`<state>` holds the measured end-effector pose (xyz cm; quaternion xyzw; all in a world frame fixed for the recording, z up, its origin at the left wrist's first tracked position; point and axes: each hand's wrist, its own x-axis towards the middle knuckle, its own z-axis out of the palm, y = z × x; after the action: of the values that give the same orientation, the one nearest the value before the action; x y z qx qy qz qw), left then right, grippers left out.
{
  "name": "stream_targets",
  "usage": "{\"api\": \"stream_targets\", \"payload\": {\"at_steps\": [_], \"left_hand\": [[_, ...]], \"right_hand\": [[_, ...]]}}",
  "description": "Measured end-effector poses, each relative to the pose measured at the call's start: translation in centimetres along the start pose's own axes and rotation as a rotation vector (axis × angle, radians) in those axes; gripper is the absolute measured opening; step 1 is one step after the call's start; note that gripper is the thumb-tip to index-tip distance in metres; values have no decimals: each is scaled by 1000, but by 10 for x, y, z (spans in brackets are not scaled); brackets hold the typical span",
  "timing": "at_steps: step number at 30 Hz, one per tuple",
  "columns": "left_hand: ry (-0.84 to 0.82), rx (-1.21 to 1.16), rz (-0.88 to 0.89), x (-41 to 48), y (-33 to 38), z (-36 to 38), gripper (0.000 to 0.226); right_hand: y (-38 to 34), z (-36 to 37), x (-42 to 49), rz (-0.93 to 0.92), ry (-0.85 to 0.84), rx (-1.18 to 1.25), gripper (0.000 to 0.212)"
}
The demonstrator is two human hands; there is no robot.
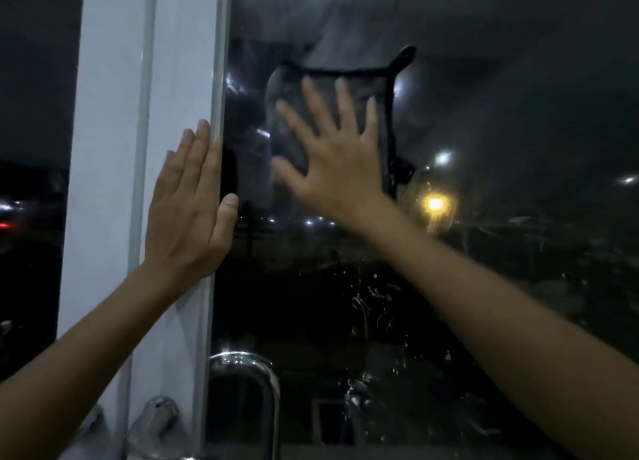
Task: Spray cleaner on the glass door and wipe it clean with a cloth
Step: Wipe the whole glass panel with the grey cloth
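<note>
Glass door (501, 141) fills most of my view, dark, with street lights showing through it. White frame (110, 113) runs up its left edge. My right hand (335, 169) is spread wide, fingers straight, pressing a dark grey cloth (290, 143) flat against the pane at upper centre; its black hem shows above my fingertips. My left hand (190, 210) lies flat on the frame, fingers together and pointing up, thumb tip at the glass edge, holding nothing. Lower down, a curved chrome handle (249, 383) stands beside the frame. Small wet streaks and droplets (377, 293) speckle the glass under my right forearm.
</note>
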<state>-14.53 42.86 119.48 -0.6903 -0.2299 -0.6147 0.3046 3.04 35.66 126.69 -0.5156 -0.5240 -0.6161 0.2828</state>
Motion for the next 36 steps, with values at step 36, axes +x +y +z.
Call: {"api": "stream_targets", "payload": {"at_steps": [36], "left_hand": [[-49, -169, -112, -26, 39, 2, 66]], "right_hand": [[-42, 5, -108, -82, -30, 78, 74]]}}
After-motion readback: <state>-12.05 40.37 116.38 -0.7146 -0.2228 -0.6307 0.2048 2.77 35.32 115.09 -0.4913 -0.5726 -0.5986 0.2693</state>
